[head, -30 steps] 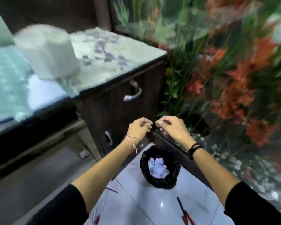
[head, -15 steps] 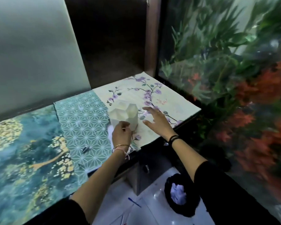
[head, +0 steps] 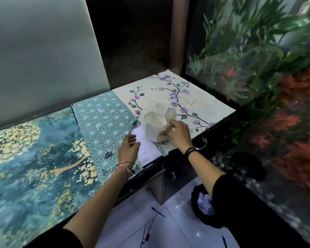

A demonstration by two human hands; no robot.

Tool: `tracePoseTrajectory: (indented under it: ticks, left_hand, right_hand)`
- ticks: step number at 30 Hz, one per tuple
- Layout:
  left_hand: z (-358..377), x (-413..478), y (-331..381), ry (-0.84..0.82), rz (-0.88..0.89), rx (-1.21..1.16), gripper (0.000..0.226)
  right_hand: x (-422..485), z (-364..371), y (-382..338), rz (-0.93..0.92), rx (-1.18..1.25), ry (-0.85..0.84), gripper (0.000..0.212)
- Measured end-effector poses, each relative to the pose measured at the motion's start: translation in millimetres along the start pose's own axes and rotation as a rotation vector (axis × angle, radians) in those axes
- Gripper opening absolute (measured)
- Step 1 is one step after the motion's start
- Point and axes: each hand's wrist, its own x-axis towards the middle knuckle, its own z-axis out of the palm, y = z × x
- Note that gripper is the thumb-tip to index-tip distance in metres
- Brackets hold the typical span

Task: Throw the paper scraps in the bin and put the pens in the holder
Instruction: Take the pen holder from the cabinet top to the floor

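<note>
Up on the patterned counter (head: 43,149), one white holder (head: 157,125) with two hexagonal cells is standing; the right hand (head: 177,134) is gripping its side, while the left hand (head: 128,149) is hovering beside it, fingers loosely apart. Four pens (head: 158,212) are lying on the floor near one bin (head: 202,214) holding paper scraps (head: 205,203).

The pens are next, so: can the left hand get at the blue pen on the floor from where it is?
Probably not without bending down. The left hand is up over the countertop, while the blue pen lies on the floor tiles below its front edge. Nothing covers the pen.
</note>
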Motion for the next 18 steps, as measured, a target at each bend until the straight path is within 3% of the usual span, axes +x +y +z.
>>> tracePoseTrajectory:
  ticks: [4, 9, 14, 18]
  left_hand:
    - [23.6, -40.0, -7.3, -0.180, 0.008, -0.037, 0.019]
    - [68.0, -108.4, -86.6, -0.399, -0.050, 0.085, 0.018]
    - [123.8, -155.4, -231.3, -0.489, -0.281, 0.144, 0.021]
    - [182.8, -176.5, -395.9, -0.607, -0.369, 0.227, 0.050]
  right_hand:
    - [-60.5, -50.1, 30.6, -0.057, 0.126, 0.083, 0.034]
    - [-168.1, -68.3, 130.2, -0.003, 0.195, 0.039, 0.028]
    - [-273.7, -19.1, 259.9, 0.124, 0.065, -0.061, 0.029]
    - [-346.1, 82.1, 402.8, 0.266, 0.119, -0.153, 0.028]
